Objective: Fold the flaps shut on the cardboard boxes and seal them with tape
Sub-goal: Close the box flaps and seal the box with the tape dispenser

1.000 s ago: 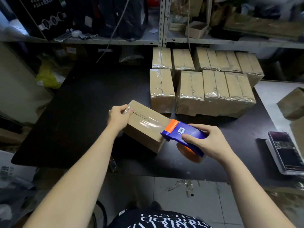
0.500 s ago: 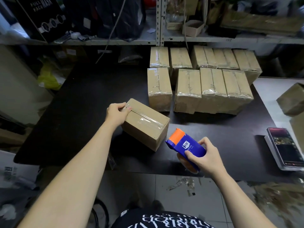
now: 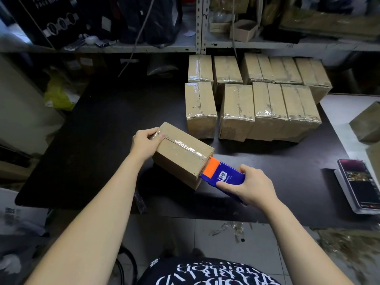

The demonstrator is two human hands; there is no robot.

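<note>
We are bringing the tape dispenser (image 3: 223,177), gripped in our right hand (image 3: 254,187), back against the cardboard box (image 3: 181,157) on the black table (image 3: 102,140), our left hand (image 3: 145,141) holding its far end, probably finishing its seal.

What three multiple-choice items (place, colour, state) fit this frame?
1. Where on the black table does the dark smartphone lie? A) left end B) right end C) middle
2. The blue plastic tape dispenser's front piece is: A) orange B) green C) white
3. The left hand: A) hangs idle B) grips the brown cardboard box C) holds the smartphone

B: it lies by the right edge. A: the orange piece meets the box. B: thumb and fingers wrap the box's far end.
</note>
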